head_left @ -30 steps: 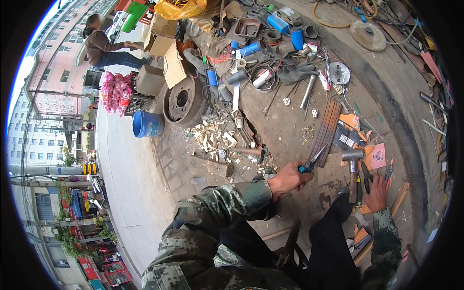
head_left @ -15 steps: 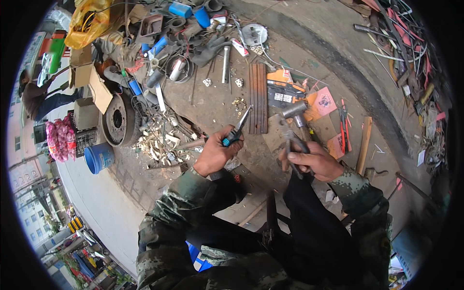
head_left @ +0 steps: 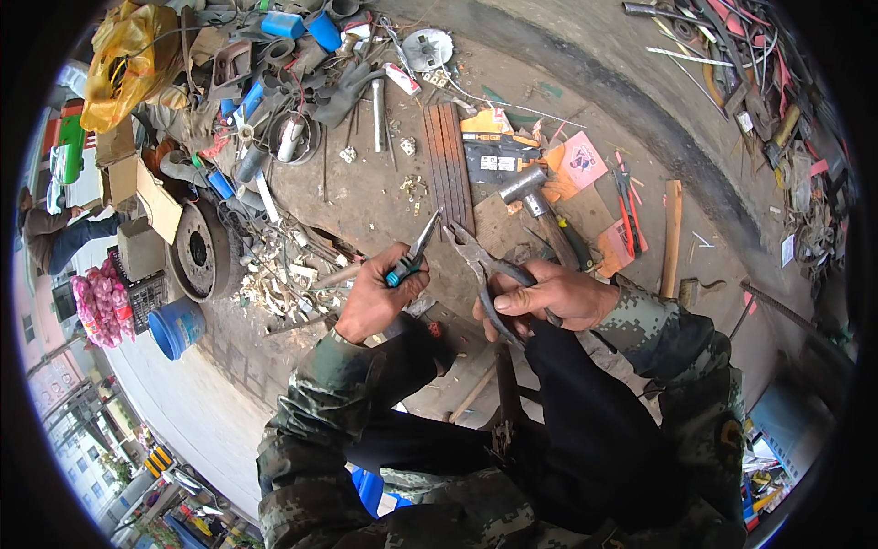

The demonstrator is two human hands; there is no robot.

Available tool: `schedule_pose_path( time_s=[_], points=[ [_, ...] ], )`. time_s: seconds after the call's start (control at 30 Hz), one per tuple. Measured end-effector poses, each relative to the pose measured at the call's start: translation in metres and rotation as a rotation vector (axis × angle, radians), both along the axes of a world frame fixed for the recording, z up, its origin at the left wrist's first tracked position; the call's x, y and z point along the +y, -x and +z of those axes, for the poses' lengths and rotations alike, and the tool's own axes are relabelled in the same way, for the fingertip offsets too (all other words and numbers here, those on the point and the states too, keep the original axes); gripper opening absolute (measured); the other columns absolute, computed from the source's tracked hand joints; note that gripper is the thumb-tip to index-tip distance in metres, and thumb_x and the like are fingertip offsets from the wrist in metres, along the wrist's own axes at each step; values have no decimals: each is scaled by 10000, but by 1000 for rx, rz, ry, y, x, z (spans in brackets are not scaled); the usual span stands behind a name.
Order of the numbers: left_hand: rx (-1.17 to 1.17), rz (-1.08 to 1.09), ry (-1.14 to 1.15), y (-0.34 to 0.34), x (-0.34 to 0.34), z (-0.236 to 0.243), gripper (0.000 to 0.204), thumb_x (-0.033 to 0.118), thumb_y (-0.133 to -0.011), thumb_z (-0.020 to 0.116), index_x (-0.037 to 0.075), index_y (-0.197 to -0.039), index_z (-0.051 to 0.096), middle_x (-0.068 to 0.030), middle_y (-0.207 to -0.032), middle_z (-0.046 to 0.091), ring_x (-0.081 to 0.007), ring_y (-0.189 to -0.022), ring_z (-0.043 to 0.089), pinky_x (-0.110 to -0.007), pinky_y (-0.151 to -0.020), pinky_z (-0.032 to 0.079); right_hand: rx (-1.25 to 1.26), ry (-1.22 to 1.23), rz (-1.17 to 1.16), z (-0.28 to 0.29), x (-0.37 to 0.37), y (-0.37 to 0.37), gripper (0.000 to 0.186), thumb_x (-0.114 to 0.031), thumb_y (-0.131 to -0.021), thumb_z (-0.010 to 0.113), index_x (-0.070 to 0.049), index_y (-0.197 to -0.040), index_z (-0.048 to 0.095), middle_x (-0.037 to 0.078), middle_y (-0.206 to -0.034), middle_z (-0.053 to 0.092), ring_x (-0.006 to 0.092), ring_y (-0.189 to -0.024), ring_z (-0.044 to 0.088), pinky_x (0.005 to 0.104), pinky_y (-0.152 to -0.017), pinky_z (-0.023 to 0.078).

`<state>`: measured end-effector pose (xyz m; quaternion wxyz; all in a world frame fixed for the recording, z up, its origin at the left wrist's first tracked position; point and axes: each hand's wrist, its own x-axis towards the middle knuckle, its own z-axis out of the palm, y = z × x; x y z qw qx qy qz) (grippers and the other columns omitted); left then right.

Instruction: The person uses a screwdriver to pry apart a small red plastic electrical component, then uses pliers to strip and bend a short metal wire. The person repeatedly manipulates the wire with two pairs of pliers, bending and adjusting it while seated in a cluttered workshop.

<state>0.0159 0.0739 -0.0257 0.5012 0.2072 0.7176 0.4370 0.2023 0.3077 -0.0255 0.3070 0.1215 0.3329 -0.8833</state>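
Note:
My left hand (head_left: 373,297) is closed round the teal-and-black handles of a pair of needle-nose pliers (head_left: 422,240), their slim jaws pointing up and away from me. In my closed right hand (head_left: 562,297) is a larger, dark pair of combination pliers (head_left: 483,265), its handles spread somewhat apart. The two tools' tips come close together above the ground. Whether a small piece sits between them I cannot make out. Just beyond lie several rusty flat metal bars (head_left: 448,165), side by side. Right of these rests a hammer (head_left: 525,186) with a metal head.
Red-handled pliers (head_left: 629,215) and a wooden strip (head_left: 671,238) lie to the right. Small brass-coloured pieces (head_left: 413,188) are scattered near the bars. Far left are a wheel rim (head_left: 197,247), a blue bucket (head_left: 176,328) and a person (head_left: 55,238). Scrap lines the far right.
My right hand has brought the combination pliers up and left, so their tips are now close to the needle-nose pliers. The whole view has shifted, moving the ground items leftward.

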Motion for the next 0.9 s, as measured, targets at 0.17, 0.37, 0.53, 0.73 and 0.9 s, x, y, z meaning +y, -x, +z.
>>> schedule_pose_path(
  time_s=[0.17,0.37,0.53,0.73,0.9],
  points=[
    [-4,-20,32,-1,3,2,85,76,-961,725,54,-993,649,46,-807,571,-49,-734,495,-231,-647,418,11,43,4,0,-1,1,374,-302,-1024,632,8,-1234,637,92,-1053,722,91,-792,604,245,-706,482],
    [-8,-22,42,-4,5,5,84,57,-952,726,45,-974,647,37,-830,581,-64,-784,511,-245,-707,442,15,45,-1,0,0,1,395,-313,-1018,645,8,-1247,629,98,-1071,721,91,-796,614,243,-707,486],
    [-13,-28,46,-3,4,5,81,47,-951,724,41,-975,647,34,-832,579,-68,-794,514,-251,-720,452,34,39,1,0,1,1,389,-306,-1019,640,13,-1242,634,91,-1052,719,89,-788,607,243,-710,481],
    [45,-53,37,-3,2,4,90,46,-947,729,35,-975,643,21,-842,576,-81,-806,513,-262,-742,455,34,20,11,-4,1,0,383,-294,-1021,634,18,-1242,637,101,-1050,712,121,-830,615,256,-750,477],
    [73,-77,56,-5,3,5,109,59,-944,742,31,-973,640,12,-835,567,-88,-812,508,-273,-756,455,-39,156,-24,-5,-2,-5,351,-268,-1060,592,27,-1251,607,127,-1033,691,201,-864,636,300,-745,493]
  ],
)
